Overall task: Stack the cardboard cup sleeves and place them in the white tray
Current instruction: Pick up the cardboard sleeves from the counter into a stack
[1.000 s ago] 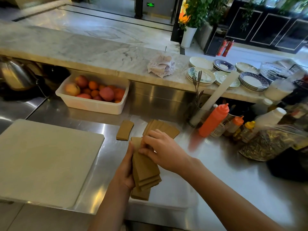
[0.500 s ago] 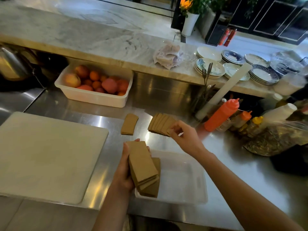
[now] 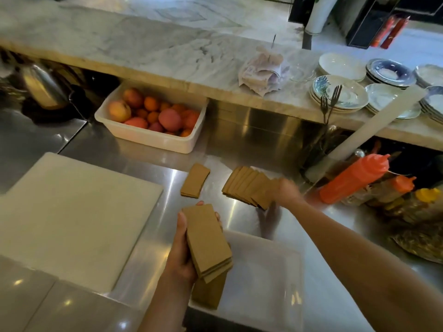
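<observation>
My left hand [image 3: 182,245] grips a stack of brown cardboard cup sleeves [image 3: 208,240], held over the left edge of the white tray [image 3: 268,279]. More sleeves [image 3: 209,293] lie inside the tray below that stack. My right hand [image 3: 284,191], blurred by motion, rests on the right end of a fanned row of sleeves [image 3: 247,185] lying on the steel counter; whether its fingers have closed on any is unclear. A small separate pile of sleeves [image 3: 194,180] lies to the left of the row.
A large white cutting board [image 3: 72,216] covers the counter at left. A white tub of fruit [image 3: 153,121] stands behind. Orange squeeze bottles [image 3: 354,178] and jars crowd the right side. Plates [image 3: 340,94] sit on the marble ledge above.
My right hand left the stack and reached forward to the fanned row of sleeves. My left hand has kept hold of the stack by the tray.
</observation>
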{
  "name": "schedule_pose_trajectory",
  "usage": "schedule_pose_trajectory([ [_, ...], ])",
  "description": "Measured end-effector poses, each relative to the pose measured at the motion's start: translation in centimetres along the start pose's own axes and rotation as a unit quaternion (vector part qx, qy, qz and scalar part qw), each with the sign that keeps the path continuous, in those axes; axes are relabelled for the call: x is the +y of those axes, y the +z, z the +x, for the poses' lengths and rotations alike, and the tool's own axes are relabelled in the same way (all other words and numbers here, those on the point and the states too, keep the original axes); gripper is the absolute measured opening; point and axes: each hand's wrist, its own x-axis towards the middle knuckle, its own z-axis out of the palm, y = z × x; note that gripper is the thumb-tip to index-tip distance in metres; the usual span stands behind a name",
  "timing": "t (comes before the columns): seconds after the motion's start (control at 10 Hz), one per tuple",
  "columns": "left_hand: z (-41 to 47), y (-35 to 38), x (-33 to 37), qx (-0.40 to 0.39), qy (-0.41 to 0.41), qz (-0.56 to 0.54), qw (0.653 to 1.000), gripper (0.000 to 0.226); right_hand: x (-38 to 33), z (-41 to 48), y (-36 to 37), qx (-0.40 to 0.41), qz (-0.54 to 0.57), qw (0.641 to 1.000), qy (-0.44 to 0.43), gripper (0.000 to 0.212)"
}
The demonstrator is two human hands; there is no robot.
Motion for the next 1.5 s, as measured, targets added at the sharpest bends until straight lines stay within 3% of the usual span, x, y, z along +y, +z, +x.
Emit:
schedule_pose_trajectory([
  [0.1,0.4,0.0,-0.7,-0.006,0.008,-0.001,1.000,0.073,0.4,1.6,0.8,-0.005,-0.096,0.995,-0.002,0.048],
  [0.2,0.9,-0.5,-1.3,0.000,0.014,-0.004,1.000,0.072,0.7,2.9,1.5,-0.008,-0.111,0.994,0.024,0.062],
  [0.3,1.2,-0.6,-1.2,0.004,0.010,-0.007,1.000,0.070,0.7,2.9,2.2,0.005,-0.087,0.994,0.059,0.071],
  [0.4,1.5,-0.8,-0.7,0.012,0.009,-0.005,1.000,0.068,1.2,2.6,2.9,0.058,-0.101,0.990,0.074,0.094],
  [0.5,1.5,-1.0,-0.3,0.002,0.005,0.001,1.000,0.068,2.0,2.7,3.3,0.077,-0.040,0.994,0.070,0.096],
  [0.7,1.7,-1.4,1.1,-0.002,-0.003,0.007,1.000,0.072,2.9,2.1,2.9,-0.018,0.269,0.963,0.021,0.061],
  [0.8,1.7,-1.5,1.6,-0.003,-0.010,0.004,1.000,0.074,1.9,2.5,1.1,-0.093,0.294,0.951,0.015,0.058],
  [0.9,1.5,-1.8,1.9,0.002,-0.011,0.006,1.000,0.075,0.6,3.1,0.7,-0.088,0.245,0.965,0.035,0.059],
  [1.1,1.0,-2.3,3.1,0.008,0.001,0.010,1.000,0.074,-1.3,3.5,2.9,-0.015,0.085,0.993,0.078,0.061],
  [1.3,0.8,-2.8,3.7,0.004,0.003,0.007,1.000,0.071,-1.0,3.1,3.9,0.058,0.062,0.992,0.093,0.060],
  [1.4,0.9,-2.8,3.5,0.009,0.001,0.005,1.000,0.073,-0.6,2.4,4.1,0.086,0.096,0.987,0.094,0.061],
  [1.5,1.1,-2.7,3.4,0.014,-0.001,0.006,1.000,0.075,-0.7,1.3,3.5,0.059,0.238,0.966,0.079,0.051],
])
